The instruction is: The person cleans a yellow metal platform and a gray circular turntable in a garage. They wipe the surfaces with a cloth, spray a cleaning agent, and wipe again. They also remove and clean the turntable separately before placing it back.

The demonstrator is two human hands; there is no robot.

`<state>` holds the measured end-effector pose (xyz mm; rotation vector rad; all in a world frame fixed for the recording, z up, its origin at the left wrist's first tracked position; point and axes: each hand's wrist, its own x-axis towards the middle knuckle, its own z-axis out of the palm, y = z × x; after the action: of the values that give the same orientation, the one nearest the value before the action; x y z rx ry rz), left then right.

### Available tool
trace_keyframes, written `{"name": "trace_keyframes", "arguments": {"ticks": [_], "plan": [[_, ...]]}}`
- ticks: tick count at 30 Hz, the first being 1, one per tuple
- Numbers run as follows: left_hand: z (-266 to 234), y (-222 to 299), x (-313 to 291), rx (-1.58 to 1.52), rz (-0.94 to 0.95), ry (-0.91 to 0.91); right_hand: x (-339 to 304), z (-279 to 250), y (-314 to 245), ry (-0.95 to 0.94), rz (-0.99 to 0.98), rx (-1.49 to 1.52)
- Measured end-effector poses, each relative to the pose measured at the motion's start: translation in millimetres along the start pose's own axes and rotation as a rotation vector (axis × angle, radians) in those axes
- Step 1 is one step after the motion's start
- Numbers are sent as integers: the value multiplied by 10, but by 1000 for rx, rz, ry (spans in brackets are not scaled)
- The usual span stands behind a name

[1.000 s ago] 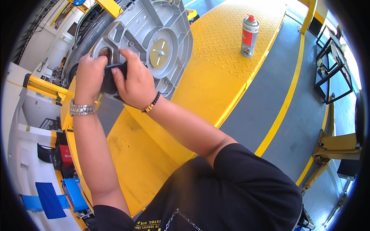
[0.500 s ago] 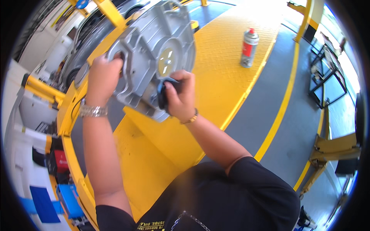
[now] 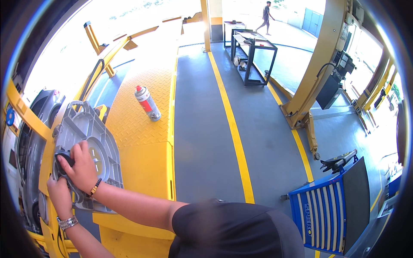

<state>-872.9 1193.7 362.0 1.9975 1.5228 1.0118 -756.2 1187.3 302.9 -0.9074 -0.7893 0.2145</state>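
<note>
A grey ribbed cover (image 3: 85, 124), with a round recess and a pale disc at its middle, is held up over the yellow ramp at the left. My left hand (image 3: 61, 198), with a metal watch band at its wrist, is closed on the cover's lower left edge; its fingertips are partly hidden. Just above it, my right hand (image 3: 82, 167) grips a dark, rounded hand-held piece (image 3: 64, 161) against the cover's ribbed face. The exact kind of that piece cannot be made out. A spray can (image 3: 147, 104) with a red cap stands beyond the hands.
The yellow ramp (image 3: 140, 159) has a treadplate top. A blue tool chest (image 3: 320, 215) stands at the lower right, a black trolley (image 3: 254, 53) farther off, near a yellow lift post (image 3: 316, 69). A grey car (image 3: 41, 124) is at far left. A person (image 3: 266, 18) walks outside.
The view has swung to the right, so the cover and both hands now appear at the left. My right hand has moved across the cover toward my left hand, with the dark piece still held.
</note>
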Motion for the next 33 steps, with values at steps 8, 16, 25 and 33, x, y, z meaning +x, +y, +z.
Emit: {"name": "trace_keyframes", "arguments": {"ticks": [8,16,25,33], "plan": [[54,78,30,236,37,85,-148,-161,-97,-192,45,-70],[88,49,-35,322,148,200,282,-809,198,-151,68,-37],[234,337,-132,281,156,93,38,-190,139,-180,99,61],[17,-206,121,589,425,95,-307,-407,155,-514,-146,-310]]}}
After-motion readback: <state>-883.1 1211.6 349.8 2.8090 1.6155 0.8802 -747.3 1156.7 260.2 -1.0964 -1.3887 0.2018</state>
